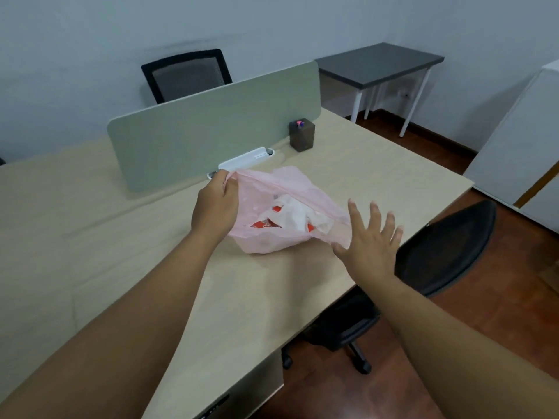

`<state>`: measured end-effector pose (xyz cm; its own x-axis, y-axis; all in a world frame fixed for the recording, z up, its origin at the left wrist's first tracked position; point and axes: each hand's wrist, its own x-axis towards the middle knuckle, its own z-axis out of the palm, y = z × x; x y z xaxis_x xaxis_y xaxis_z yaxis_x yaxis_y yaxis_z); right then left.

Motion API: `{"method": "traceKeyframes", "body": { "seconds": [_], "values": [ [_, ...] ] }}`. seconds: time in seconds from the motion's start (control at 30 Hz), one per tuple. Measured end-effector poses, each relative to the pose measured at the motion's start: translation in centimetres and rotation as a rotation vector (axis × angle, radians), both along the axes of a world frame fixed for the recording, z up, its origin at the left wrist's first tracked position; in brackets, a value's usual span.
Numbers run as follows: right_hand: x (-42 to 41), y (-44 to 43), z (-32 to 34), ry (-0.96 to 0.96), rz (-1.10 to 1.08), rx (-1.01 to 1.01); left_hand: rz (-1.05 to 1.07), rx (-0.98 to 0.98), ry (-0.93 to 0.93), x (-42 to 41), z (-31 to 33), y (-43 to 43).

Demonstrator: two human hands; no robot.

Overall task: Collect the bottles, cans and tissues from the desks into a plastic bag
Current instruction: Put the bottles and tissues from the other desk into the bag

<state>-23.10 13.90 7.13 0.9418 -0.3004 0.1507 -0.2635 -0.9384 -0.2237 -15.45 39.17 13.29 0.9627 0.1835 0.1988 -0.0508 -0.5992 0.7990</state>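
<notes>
A pink plastic bag (266, 241) lies on the light wooden desk (90, 225), its mouth held open. Inside it I see white tissues (298, 214) and red cans (263, 225). My left hand (214, 207) pinches the bag's upper left rim. To the right of the bag, my right hand (370, 240) is spread with its fingers apart; its thumb is at the bag's lower right edge and it holds nothing.
A grey-green divider panel (211, 125) stands across the desk behind the bag, with a white power strip (242, 160) and a dark pen holder (302, 136) at its foot. Black office chairs (444, 252) stand at the desk's right side and behind the divider. A dark side table (378, 63) is far right.
</notes>
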Motion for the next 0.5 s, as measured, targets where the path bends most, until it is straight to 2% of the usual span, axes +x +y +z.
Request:
{"method": "traceKeyframes", "body": {
  "seconds": [0.07, 0.13, 0.2, 0.27, 0.5],
  "values": [
    [2.2, 1.2, 0.0, 0.023, -0.002, 0.001, 0.042, -0.007, -0.017, 0.1, 0.0, 1.4],
    [3.9, 2.3, -0.1, -0.054, 0.024, 0.073, 0.095, -0.012, -0.023, 0.3, -0.4, 3.2],
    [5.5, 3.9, 0.3, -0.119, 0.101, 0.335, 0.155, 0.0, -0.023, 0.5, -0.8, 5.5],
    [7.2, 6.6, 0.5, -0.083, 0.207, 0.531, 0.24, 0.026, -0.023, 0.5, -1.3, 7.9],
    [10.6, 19.1, 0.1, 0.042, 0.636, 0.632, 0.581, 0.071, 0.052, -2.9, -1.7, 19.0]
  ]
}}
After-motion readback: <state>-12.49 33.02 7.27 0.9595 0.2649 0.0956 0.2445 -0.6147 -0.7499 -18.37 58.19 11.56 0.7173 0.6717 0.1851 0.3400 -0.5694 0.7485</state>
